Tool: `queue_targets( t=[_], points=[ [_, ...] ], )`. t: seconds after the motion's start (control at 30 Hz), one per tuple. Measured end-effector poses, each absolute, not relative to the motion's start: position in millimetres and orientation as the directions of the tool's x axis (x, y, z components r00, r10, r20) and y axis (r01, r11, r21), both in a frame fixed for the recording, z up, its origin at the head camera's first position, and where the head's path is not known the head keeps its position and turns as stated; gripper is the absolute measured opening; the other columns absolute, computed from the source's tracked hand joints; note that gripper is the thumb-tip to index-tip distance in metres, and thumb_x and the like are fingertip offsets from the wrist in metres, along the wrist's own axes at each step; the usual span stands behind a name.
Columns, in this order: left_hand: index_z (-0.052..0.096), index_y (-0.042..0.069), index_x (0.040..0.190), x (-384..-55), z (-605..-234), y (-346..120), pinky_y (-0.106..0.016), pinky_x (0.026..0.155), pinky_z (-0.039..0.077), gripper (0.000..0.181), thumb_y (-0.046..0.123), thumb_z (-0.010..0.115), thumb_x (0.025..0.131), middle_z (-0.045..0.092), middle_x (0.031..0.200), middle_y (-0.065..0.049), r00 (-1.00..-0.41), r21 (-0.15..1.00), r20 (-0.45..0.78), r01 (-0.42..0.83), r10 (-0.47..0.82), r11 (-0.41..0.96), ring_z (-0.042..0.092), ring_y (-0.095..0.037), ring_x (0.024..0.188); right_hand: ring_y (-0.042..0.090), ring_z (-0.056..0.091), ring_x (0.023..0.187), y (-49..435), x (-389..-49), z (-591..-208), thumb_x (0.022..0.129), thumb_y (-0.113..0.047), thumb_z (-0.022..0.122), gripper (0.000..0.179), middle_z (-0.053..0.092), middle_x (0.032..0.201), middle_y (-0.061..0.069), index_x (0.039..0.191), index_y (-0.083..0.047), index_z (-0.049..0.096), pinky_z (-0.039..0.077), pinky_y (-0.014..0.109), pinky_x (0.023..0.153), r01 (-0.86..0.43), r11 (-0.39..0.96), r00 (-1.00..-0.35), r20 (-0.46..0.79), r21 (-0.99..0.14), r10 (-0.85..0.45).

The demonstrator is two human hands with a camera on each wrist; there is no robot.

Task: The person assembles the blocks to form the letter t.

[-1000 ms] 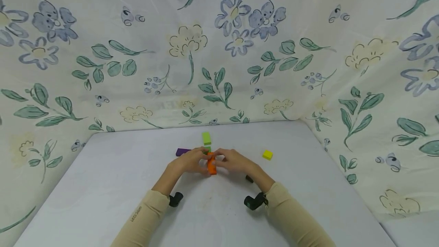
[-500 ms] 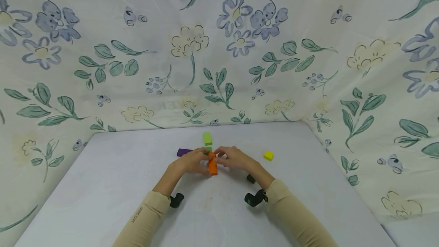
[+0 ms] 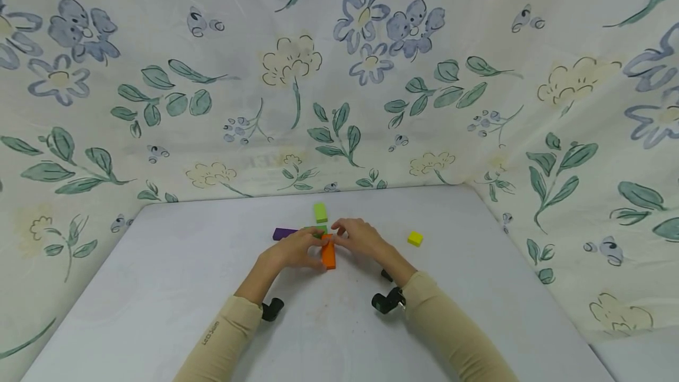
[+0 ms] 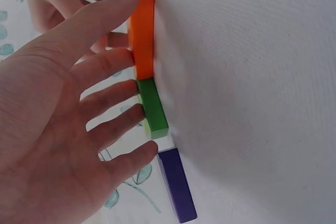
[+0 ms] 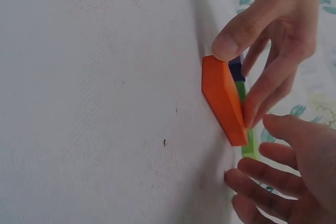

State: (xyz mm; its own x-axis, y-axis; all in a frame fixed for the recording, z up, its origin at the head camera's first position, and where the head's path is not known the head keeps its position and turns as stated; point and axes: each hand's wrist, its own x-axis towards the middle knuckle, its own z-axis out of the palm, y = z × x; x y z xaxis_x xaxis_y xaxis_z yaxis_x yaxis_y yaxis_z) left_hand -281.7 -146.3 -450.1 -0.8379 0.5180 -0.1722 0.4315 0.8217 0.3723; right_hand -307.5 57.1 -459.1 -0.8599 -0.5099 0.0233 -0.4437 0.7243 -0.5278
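Note:
An orange block lies lengthwise on the white table, its long side pointing away from me. My left hand holds it between thumb and index finger, the thumb at its near end and the index toward its far end. The other left fingers stretch past a dark green block and toward a purple block. Just right of the orange block's far end hovers my right hand, fingers loosely bent with nothing between them. In the right wrist view, its fingertips stand apart from the orange block.
Behind the dark green block lies a light green block. A yellow block sits off to the right. Black camera mounts hang at both wrists. A floral cloth rises along the table's back edge.
My right hand has come off the orange block's right side and shifted slightly away from me. The left hand keeps its hold, and the blocks stay in place.

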Motion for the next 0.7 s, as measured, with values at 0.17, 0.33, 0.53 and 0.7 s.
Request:
queue_targets(
  t=[0.17, 0.33, 0.53, 0.7],
  points=[
    [0.063, 0.008, 0.131, -281.7, -450.0, -146.1, -0.051, 0.115, 0.034, 0.060, 0.035, 0.080, 0.081, 0.045, 0.152, -0.010, -0.838, 0.385, -0.165, 0.431, 0.520, 0.816, 0.038, -0.031, 0.143, 0.022, 0.063, 0.099, 53.2, -312.4, -463.5, 0.095, -0.035, 0.063, 0.037, 0.070, 0.111, 0.006, 0.124, -0.012, 0.064, 0.054, 0.038, 0.084, -0.388, 0.773, -0.902, 0.037, -0.503, -0.429],
    [0.063, 0.008, 0.131, -282.1, -450.1, -145.7, -0.049, 0.115, 0.034, 0.060, 0.036, 0.080, 0.081, 0.045, 0.152, -0.010, -0.840, 0.378, -0.167, 0.429, 0.516, 0.821, 0.038, -0.030, 0.143, 0.019, 0.062, 0.094, 49.7, -319.2, -467.9, 0.095, -0.037, 0.064, 0.037, 0.070, 0.109, 0.005, 0.123, -0.013, 0.065, 0.053, 0.034, 0.078, -0.348, 0.800, -0.930, 0.070, -0.489, -0.361],
    [0.064, 0.008, 0.130, -281.3, -449.1, -145.5, -0.049, 0.116, 0.034, 0.060, 0.038, 0.080, 0.080, 0.045, 0.152, -0.011, -0.839, 0.380, -0.169, 0.428, 0.517, 0.820, 0.038, -0.030, 0.142, 0.021, 0.064, 0.094, 44.7, -324.5, -471.6, 0.093, -0.039, 0.065, 0.038, 0.070, 0.105, 0.005, 0.121, -0.013, 0.067, 0.054, 0.037, 0.079, -0.319, 0.801, -0.944, 0.099, -0.507, -0.314],
    [0.063, 0.007, 0.131, -280.8, -449.6, -146.6, -0.050, 0.116, 0.033, 0.061, 0.037, 0.080, 0.081, 0.044, 0.152, -0.011, -0.835, 0.381, -0.166, 0.437, 0.525, 0.815, 0.037, -0.031, 0.143, 0.021, 0.063, 0.091, 41.8, -326.9, -474.2, 0.093, -0.040, 0.066, 0.039, 0.070, 0.103, 0.006, 0.120, -0.012, 0.067, 0.054, 0.036, 0.079, -0.310, 0.803, -0.948, 0.104, -0.510, -0.300]
  ],
)
